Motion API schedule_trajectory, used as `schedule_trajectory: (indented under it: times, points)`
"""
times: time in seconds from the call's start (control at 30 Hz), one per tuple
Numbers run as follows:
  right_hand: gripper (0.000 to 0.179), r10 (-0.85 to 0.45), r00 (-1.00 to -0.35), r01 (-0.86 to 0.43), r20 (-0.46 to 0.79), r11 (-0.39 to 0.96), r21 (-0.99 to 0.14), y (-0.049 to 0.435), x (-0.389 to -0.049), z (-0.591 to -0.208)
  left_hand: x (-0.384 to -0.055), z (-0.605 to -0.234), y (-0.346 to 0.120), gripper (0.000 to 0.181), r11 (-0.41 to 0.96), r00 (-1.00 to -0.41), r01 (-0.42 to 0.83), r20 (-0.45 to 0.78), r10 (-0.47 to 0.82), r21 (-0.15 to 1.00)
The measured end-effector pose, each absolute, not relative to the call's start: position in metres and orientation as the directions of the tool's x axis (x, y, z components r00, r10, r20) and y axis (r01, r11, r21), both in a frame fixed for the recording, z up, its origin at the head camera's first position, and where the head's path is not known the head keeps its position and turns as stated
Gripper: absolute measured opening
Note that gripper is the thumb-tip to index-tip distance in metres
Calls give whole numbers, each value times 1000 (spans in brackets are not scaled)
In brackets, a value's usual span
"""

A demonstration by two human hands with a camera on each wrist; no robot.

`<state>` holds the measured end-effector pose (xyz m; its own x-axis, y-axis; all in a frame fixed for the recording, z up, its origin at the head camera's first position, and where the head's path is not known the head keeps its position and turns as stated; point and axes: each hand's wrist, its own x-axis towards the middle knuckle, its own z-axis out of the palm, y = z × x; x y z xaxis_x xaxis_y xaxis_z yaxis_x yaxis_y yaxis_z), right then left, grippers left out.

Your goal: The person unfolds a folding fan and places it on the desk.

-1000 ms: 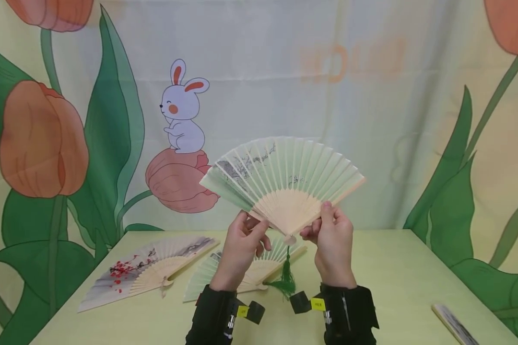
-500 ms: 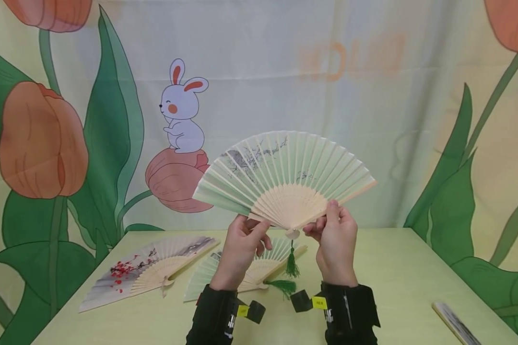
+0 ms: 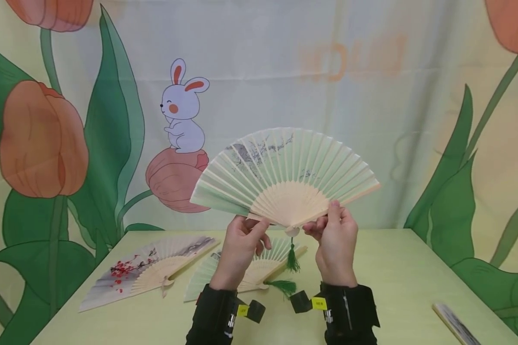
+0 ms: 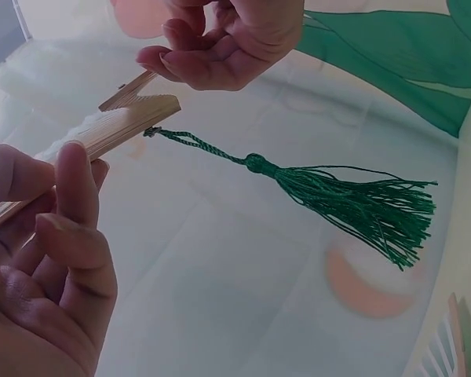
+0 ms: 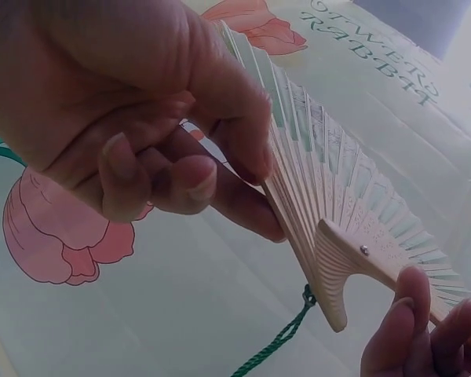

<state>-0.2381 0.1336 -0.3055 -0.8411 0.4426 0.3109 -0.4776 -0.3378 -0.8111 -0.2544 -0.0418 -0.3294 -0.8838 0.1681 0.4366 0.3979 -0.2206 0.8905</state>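
A pale green folding fan [image 3: 293, 167] with a dark branch print is spread wide, held up above the table. My left hand [image 3: 243, 244] pinches its left outer rib between thumb and fingers. On the other side my right hand [image 3: 336, 244] grips the right outer rib, thumb on the front. A green tassel [image 4: 353, 204] hangs from the fan's pivot end. In the right wrist view the ribs [image 5: 330, 204] fan out from the metal rivet, with both hands at the outer ribs.
Behind my left hand a second green fan [image 3: 259, 270] lies open on the table [image 3: 388, 278]. To its left is an open grey fan [image 3: 151, 268] with red blossoms. A folded fan [image 3: 455, 323] lies near the right edge. A printed tulip-and-rabbit cloth [image 3: 259, 62] hangs behind.
The held fan has spread wider, its top edge rising and its right side swinging outward. My right hand has shifted slightly right; the left has stayed nearly still.
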Motion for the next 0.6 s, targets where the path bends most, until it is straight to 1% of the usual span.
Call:
schedule_trajectory:
  times: [0.2,0.4,0.6]
  points:
    - [32,461,-834,-488,303,-362,-794,135,-238,-306,-255,-330,-41,22,-204,-888,392,426,171,897]
    - [32,489,-830,-486,269,-395,-780,136,-238,-306,-255,-333,-38,24,-196,-889,389,423,177,900]
    - [33,497,-825,-506,269,-436,-744,138,-238,-304,-255,-331,-35,23,-207,-884,396,432,179,895]
